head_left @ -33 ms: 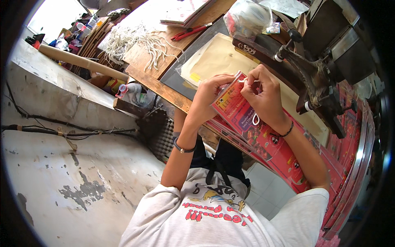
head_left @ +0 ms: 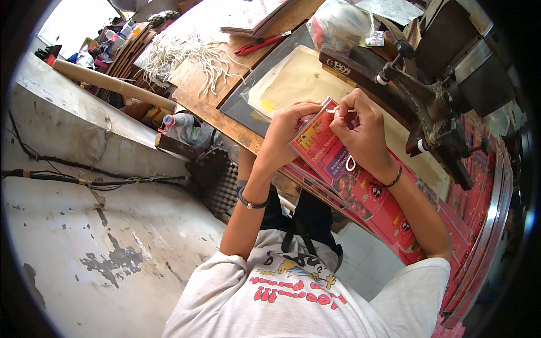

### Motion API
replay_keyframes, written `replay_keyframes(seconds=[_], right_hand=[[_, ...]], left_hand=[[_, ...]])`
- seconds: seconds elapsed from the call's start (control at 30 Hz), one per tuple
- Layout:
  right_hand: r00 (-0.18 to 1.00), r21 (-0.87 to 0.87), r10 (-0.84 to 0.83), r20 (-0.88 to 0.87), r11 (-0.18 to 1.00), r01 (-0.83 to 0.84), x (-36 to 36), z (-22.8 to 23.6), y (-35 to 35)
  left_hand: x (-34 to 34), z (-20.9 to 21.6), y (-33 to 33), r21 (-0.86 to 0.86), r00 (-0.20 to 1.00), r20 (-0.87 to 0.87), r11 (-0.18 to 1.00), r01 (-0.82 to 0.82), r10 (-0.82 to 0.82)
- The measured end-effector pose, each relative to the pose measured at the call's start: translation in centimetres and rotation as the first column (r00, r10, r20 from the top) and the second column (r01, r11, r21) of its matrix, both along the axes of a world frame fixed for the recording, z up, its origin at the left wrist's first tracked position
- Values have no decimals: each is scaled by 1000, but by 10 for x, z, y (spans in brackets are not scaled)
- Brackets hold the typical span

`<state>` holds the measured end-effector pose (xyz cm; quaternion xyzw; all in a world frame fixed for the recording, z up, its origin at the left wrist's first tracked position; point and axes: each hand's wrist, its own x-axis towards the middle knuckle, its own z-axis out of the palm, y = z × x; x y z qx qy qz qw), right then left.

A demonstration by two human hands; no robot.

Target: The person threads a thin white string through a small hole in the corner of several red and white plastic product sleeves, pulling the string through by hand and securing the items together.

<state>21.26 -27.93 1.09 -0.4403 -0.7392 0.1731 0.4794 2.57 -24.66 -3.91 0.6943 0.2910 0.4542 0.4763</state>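
My left hand (head_left: 284, 132) grips the far end of a glossy red printed sheet (head_left: 321, 152), with its fingers curled over the left edge. At the same end, my right hand (head_left: 363, 127) pinches a thin white cord (head_left: 350, 163) between thumb and fingertips. A short piece of the cord shows at the sheet's top edge, and a loop hangs below the right hand over the print. Whether the cord passes through a hole is hidden by the fingers. More red printed sheets (head_left: 408, 225) lie under the right forearm.
A black metal machine (head_left: 422, 107) stands close right of my right hand. Beyond my hands are a cream board (head_left: 304, 76), a red cutter (head_left: 262, 45), a heap of white cords (head_left: 174, 59) and a stuffed plastic bag (head_left: 338, 28). A peeling white wall (head_left: 101, 236) borders the left.
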Motion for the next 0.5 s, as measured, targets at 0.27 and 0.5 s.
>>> replay_keyframes(seconds=[0.27,0.5], right_hand=[[1000,-32,9,3,999,-9,-1,-1,0],[999,-5,-34,9,999,35,-2,7,-3]], left_hand=[[-3,1,-1,67,995,-92,997,-25,31],[-3,2,8,79,997,-67,996,46,-41]])
